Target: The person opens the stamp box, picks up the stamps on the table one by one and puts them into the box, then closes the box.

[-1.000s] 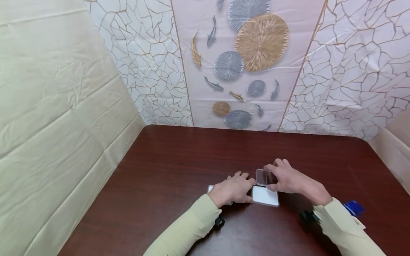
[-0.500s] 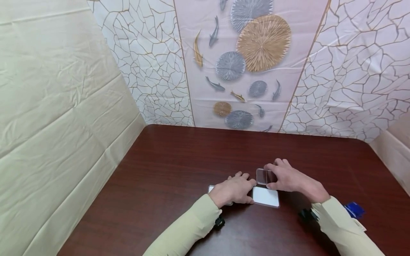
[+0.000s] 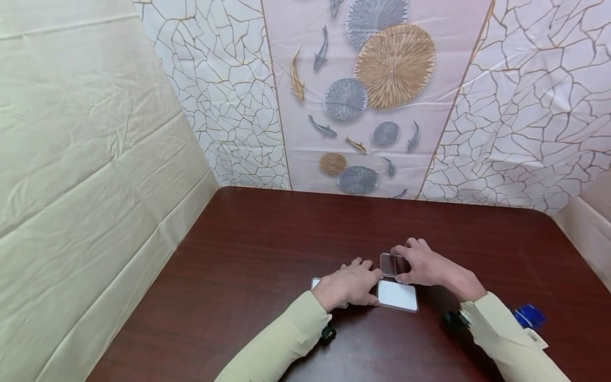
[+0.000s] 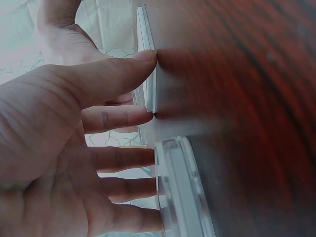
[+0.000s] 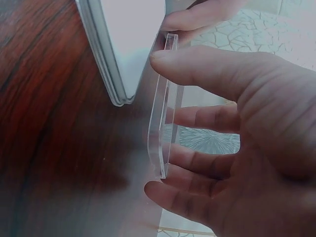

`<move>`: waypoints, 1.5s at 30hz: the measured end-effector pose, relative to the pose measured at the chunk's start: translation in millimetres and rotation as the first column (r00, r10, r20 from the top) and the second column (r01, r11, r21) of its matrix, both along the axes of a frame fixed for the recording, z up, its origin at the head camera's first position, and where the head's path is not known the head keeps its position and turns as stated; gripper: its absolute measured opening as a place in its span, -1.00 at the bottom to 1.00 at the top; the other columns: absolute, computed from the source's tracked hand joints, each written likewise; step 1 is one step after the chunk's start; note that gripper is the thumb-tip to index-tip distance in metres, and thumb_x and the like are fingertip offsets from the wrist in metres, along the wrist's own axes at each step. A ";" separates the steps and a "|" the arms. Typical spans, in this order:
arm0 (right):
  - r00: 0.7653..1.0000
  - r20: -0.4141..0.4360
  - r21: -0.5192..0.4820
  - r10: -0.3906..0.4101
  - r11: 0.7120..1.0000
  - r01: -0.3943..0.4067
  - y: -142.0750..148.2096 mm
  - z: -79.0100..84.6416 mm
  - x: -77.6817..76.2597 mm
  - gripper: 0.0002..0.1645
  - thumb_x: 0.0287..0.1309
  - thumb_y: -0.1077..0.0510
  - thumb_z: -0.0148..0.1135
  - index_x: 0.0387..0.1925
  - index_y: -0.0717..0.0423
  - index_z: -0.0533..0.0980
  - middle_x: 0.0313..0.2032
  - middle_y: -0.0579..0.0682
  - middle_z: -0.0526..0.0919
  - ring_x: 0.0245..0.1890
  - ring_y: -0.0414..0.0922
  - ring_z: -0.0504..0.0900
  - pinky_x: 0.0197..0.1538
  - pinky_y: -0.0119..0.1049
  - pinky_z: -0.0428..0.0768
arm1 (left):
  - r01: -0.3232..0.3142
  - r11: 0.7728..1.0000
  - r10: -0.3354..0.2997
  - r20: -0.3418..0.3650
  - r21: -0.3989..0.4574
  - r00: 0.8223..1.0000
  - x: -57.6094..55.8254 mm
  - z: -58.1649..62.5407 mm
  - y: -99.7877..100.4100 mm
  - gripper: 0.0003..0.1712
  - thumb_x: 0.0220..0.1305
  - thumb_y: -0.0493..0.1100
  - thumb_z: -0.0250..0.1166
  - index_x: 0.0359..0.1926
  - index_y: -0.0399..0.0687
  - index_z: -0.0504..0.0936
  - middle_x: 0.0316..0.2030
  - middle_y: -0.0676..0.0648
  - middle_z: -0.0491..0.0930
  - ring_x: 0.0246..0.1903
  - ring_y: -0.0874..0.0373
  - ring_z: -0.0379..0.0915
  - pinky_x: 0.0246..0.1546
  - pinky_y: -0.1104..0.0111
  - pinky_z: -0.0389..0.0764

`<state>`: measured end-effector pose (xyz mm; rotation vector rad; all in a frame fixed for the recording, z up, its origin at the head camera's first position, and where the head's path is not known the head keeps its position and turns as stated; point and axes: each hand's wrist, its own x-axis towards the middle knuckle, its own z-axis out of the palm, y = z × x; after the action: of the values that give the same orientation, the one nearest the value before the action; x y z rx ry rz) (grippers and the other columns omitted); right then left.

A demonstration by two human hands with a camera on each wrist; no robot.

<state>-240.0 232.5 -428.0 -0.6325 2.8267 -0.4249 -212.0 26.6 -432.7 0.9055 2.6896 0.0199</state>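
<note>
My right hand (image 3: 425, 265) grips a clear rectangular plastic cover (image 3: 387, 264), thumb on the near edge and fingers along the far side. In the right wrist view the cover (image 5: 157, 126) stands edge-on beside a shallow clear case with a white face (image 5: 131, 39). That white-faced case (image 3: 397, 295) lies flat, just nearer than the cover. At its left edge rest the thumb and index finger of my left hand (image 3: 348, 284). Its other fingers reach straight onto a second clear case (image 4: 180, 187), mostly hidden under the hand in the head view.
To the right, partly behind the right sleeve, lie a blue object (image 3: 530, 316) and a small pale card (image 3: 537, 338). The dark wooden table (image 3: 267, 233) meets a patterned backdrop at its far edge. Pale cloth (image 3: 119, 175) hangs along the left side.
The right hand and clear cover have shifted very slightly left relative to the white-faced case. My left hand stays in place; the head view has moved a little.
</note>
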 end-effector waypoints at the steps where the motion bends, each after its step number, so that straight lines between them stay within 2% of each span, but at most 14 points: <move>1: 1.000 0.003 -0.001 -0.001 1.000 0.001 0.0 -0.6 -0.4 -0.31 -0.01 0.02 0.48 0.16 0.15 0.48 -0.11 0.13 0.44 -0.12 0.05 0.29 -0.19 -0.18 0.39 | 0.001 1.000 -0.001 -0.001 0.000 1.000 0.1 -0.2 -0.2 -0.34 0.19 0.28 0.32 0.28 0.31 0.41 0.37 0.04 0.32 0.43 -0.01 0.16 0.25 0.03 0.44; 20: 0.999 0.038 0.007 0.011 1.000 -0.012 -2.8 -7.8 -7.2 -0.35 0.00 0.02 0.48 0.13 0.11 0.49 -0.11 0.11 0.46 -0.13 0.04 0.30 -0.19 -0.18 0.38 | 0.018 1.000 -0.017 -0.022 0.012 1.000 1.6 -3.1 -3.6 -0.39 0.20 0.27 0.32 0.23 0.29 0.45 0.30 0.02 0.38 0.38 -0.02 0.23 0.20 0.02 0.47; 29: 0.999 0.033 0.001 0.023 1.000 -0.023 -4.8 -7.7 -7.0 -0.35 0.01 0.03 0.47 0.14 0.13 0.48 -0.10 0.12 0.47 -0.14 0.02 0.32 -0.19 -0.18 0.38 | 0.004 1.000 -0.004 -0.020 0.008 1.000 2.8 -1.3 -3.9 -0.38 0.18 0.28 0.34 0.23 0.32 0.45 0.29 0.05 0.38 0.37 0.00 0.23 0.20 0.04 0.48; 37: 0.999 0.014 0.010 0.048 0.999 -0.049 -8.6 -5.2 -7.8 -0.39 0.03 0.02 0.45 0.12 0.09 0.50 -0.07 0.12 0.48 -0.09 0.06 0.36 -0.14 -0.11 0.42 | 0.003 1.000 -0.003 -0.018 0.015 1.000 1.3 -2.5 -6.3 -0.36 0.18 0.29 0.33 0.25 0.33 0.43 0.35 0.03 0.33 0.40 -0.01 0.20 0.22 0.03 0.46; 45: 0.999 0.029 0.015 0.046 0.999 -0.047 -13.2 -2.8 -6.6 -0.36 0.05 0.00 0.44 0.17 0.09 0.49 -0.01 0.18 0.48 -0.04 0.10 0.36 -0.08 0.00 0.49 | 0.015 1.000 -0.014 -0.012 0.003 1.000 -0.1 -0.7 -5.7 -0.39 0.20 0.30 0.30 0.24 0.35 0.42 0.36 0.06 0.32 0.41 0.01 0.18 0.24 0.07 0.45</move>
<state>-246.6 219.4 -430.8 -0.6823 2.7797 -0.4002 -212.1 20.9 -433.4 0.9288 2.6946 0.0154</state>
